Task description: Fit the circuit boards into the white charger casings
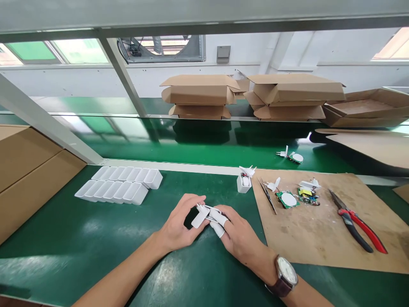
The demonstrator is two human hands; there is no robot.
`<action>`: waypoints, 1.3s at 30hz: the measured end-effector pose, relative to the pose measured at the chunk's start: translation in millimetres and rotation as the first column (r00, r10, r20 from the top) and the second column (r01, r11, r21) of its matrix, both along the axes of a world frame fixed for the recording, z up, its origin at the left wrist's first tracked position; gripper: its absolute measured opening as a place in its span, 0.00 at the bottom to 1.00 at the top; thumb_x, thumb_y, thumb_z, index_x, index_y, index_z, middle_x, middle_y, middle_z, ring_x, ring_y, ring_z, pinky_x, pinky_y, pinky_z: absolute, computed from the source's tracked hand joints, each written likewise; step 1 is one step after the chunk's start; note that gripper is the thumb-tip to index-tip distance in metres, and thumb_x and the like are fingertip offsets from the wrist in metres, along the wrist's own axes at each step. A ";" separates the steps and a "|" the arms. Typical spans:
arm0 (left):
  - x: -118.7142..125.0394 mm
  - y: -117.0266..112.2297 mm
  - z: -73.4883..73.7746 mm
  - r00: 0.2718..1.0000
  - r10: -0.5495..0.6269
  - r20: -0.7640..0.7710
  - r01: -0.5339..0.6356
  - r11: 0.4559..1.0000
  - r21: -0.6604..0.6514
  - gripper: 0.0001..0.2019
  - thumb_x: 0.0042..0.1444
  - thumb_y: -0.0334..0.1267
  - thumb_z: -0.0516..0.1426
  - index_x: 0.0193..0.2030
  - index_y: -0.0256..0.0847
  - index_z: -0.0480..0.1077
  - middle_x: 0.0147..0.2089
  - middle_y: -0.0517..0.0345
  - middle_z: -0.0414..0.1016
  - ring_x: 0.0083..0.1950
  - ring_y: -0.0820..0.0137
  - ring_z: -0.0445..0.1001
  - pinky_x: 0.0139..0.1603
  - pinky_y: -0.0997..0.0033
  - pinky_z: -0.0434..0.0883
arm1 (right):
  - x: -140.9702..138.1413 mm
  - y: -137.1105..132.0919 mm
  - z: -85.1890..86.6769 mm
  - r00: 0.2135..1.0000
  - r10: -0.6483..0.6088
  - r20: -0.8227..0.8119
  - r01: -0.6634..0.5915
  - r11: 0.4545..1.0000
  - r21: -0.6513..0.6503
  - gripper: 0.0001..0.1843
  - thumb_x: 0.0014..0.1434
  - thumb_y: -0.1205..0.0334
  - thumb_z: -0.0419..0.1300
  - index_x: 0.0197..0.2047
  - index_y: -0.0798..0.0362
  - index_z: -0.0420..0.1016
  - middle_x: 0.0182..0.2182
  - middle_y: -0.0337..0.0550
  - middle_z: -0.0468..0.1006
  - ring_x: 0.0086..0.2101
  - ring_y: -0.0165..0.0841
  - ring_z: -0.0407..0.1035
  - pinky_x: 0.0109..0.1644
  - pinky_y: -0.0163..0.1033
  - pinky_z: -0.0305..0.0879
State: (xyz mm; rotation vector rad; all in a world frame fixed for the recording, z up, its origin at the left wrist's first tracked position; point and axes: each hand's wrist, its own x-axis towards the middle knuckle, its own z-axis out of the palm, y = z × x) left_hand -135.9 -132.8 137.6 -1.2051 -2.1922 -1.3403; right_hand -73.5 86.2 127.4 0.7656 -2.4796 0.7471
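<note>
Above the green table, my left hand [180,225] grips a small white plastic housing [200,216] with a flat tab, thumb below and fingers above. My right hand [238,236] pinches the same piece from the right; white covers are on its fingertips, and a watch is on that wrist. The fingers hide much of the housing, so its inside does not show. Beyond my right hand stands an upright white case [244,184] with a white plug piece and wires sticking out of its top.
White open cases [132,194] stand in two rows at left. On a brown board [297,238] lie tweezers [268,197], circuit boards [287,199], white plug pieces [274,185] and red-and-black pliers [354,226]. Another small board [296,158] rests on the green strip behind. Cardboard boxes [201,94] line the back.
</note>
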 end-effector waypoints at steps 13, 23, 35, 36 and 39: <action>0.4 3.1 -0.5 0.999 -0.014 0.038 0.014 1.000 0.019 0.29 0.63 0.31 0.63 0.70 0.45 0.61 0.49 0.49 0.75 0.50 0.62 0.76 0.52 0.56 0.78 | -0.2 3.0 -3.7 0.997 -0.070 -0.039 0.069 0.997 -0.040 0.15 0.71 0.68 0.54 0.59 0.53 0.65 0.49 0.56 0.81 0.43 0.42 0.82 0.40 0.43 0.84; -1.2 5.4 -3.1 0.999 -0.036 0.036 0.035 0.998 0.045 0.30 0.63 0.32 0.63 0.70 0.44 0.61 0.49 0.49 0.74 0.49 0.62 0.76 0.52 0.56 0.79 | -1.4 4.2 15.1 0.995 -0.027 0.099 0.049 0.973 -0.224 0.13 0.69 0.65 0.59 0.56 0.47 0.67 0.47 0.49 0.78 0.44 0.38 0.79 0.45 0.42 0.81; -0.3 5.1 -3.4 0.999 -0.029 0.046 0.027 0.999 0.032 0.28 0.64 0.31 0.63 0.69 0.43 0.62 0.51 0.47 0.73 0.51 0.62 0.76 0.51 0.58 0.79 | -2.1 4.2 15.2 0.985 0.029 0.170 0.025 0.951 -0.308 0.14 0.66 0.64 0.63 0.53 0.47 0.69 0.51 0.49 0.76 0.50 0.39 0.76 0.56 0.46 0.78; -0.4 4.9 -3.6 0.999 -0.027 0.048 0.026 0.999 0.031 0.28 0.64 0.31 0.63 0.69 0.43 0.62 0.51 0.47 0.73 0.51 0.61 0.76 0.52 0.57 0.79 | -1.6 4.7 15.2 0.983 0.026 0.180 0.030 0.953 -0.301 0.15 0.66 0.64 0.63 0.54 0.47 0.69 0.52 0.49 0.76 0.50 0.39 0.77 0.56 0.47 0.78; -0.5 4.5 -3.2 0.998 -0.025 0.054 0.023 0.999 0.035 0.28 0.64 0.31 0.63 0.69 0.44 0.62 0.50 0.48 0.73 0.50 0.62 0.76 0.52 0.58 0.79 | -0.1 6.2 16.7 0.979 -0.008 0.205 0.077 0.941 -0.330 0.17 0.66 0.63 0.64 0.56 0.47 0.67 0.51 0.49 0.77 0.50 0.38 0.77 0.56 0.46 0.78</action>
